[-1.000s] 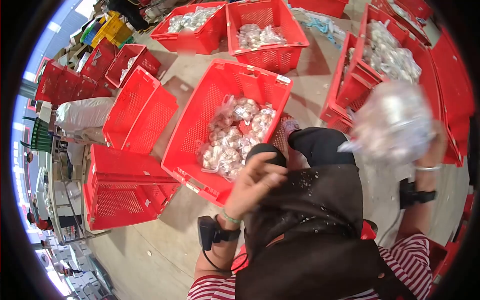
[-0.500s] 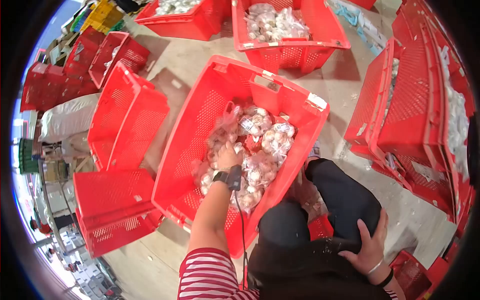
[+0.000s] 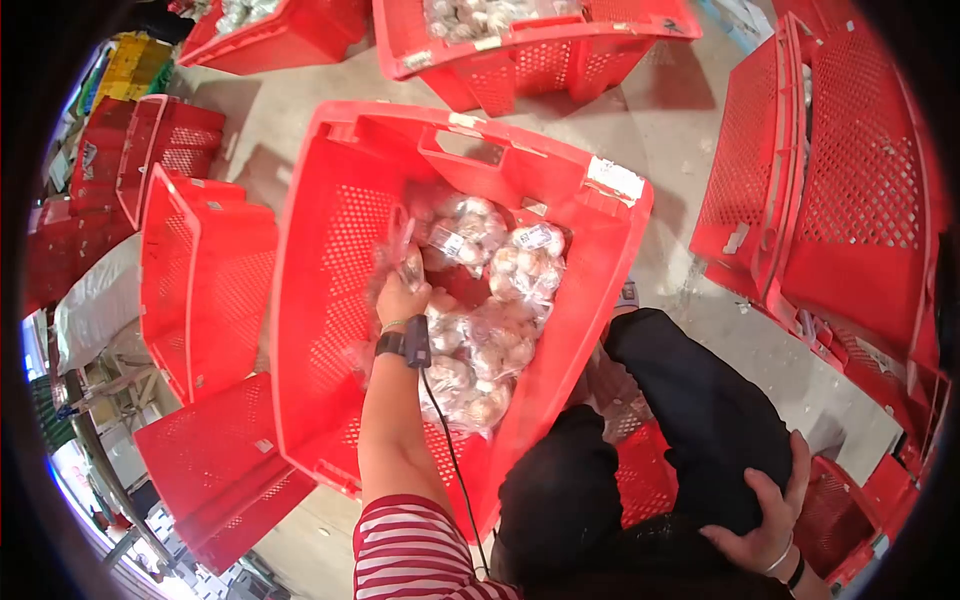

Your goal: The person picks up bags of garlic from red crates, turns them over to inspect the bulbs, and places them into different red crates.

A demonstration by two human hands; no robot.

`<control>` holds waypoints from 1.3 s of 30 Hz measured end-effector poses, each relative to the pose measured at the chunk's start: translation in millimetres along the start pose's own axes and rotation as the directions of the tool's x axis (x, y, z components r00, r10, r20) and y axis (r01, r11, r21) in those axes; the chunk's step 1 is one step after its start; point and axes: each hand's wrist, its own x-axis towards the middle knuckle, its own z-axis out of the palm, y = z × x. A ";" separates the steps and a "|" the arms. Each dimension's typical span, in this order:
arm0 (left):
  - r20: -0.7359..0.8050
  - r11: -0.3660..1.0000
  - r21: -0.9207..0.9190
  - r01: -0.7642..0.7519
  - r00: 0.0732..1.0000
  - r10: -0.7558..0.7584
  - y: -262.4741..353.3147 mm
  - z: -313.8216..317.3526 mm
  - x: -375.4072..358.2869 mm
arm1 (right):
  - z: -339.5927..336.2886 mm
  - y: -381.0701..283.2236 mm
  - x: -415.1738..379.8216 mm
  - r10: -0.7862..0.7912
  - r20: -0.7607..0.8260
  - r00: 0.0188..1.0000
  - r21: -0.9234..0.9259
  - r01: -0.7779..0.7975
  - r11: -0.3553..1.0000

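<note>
A large red crate (image 3: 330, 220) stands in front of me, with several clear bags of garlic bulbs (image 3: 500, 340) inside. My left hand (image 3: 402, 298) reaches into it near the left side, its fingers closed around a clear bag of garlic (image 3: 402, 255). A dark band and a small device with a cable sit on that wrist. Labels show on two bags at the upper part of the pile. My right hand (image 3: 768, 510) rests on my right knee, thumb and fingers apart, holding nothing.
Two crates with garlic (image 3: 540, 65) stand beyond the large crate. Stacked red crates (image 3: 850, 180) rise at the right. More red crates (image 3: 215, 280) and a white sack (image 3: 100, 305) are at the left. My legs (image 3: 690, 400) are close to the crate's near side.
My left hand has moved toward the crate's left wall, with a bag in its fingers. The view has shifted, so the far crates appear higher. My right hand stays on my knee.
</note>
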 end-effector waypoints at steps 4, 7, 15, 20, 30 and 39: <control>0.223 0.822 -0.550 0.148 0.974 -0.025 -69.5 -14.7 1.1 | 4.0 -13.3 3.8 0.021 -0.034 0.999 0.062 -0.019 0.998; 0.453 0.259 -0.867 0.425 0.890 0.055 -34.4 -93.2 -49.2 | 9.2 -23.2 -0.5 -0.056 -0.114 0.992 0.017 0.058 0.998; 0.220 -0.335 -0.885 0.324 0.924 0.312 57.0 -251.9 -249.6 | 13.8 -32.2 -18.9 -0.121 -0.200 0.972 0.100 0.144 0.985; 0.243 -0.682 -0.593 0.428 0.903 0.355 109.9 -295.7 -381.3 | 24.5 -85.7 -28.6 -0.250 -0.033 0.968 0.975 0.086 0.204; 0.323 -0.411 -0.791 0.454 0.879 0.350 127.6 -254.0 -496.8 | 56.4 -78.1 -99.1 -0.550 0.172 0.817 0.925 -0.326 -0.196; 0.254 -0.122 -0.920 0.373 0.804 0.538 150.5 -280.0 -521.0 | 20.8 -71.5 -154.1 -0.514 0.129 0.848 0.983 -0.179 -0.048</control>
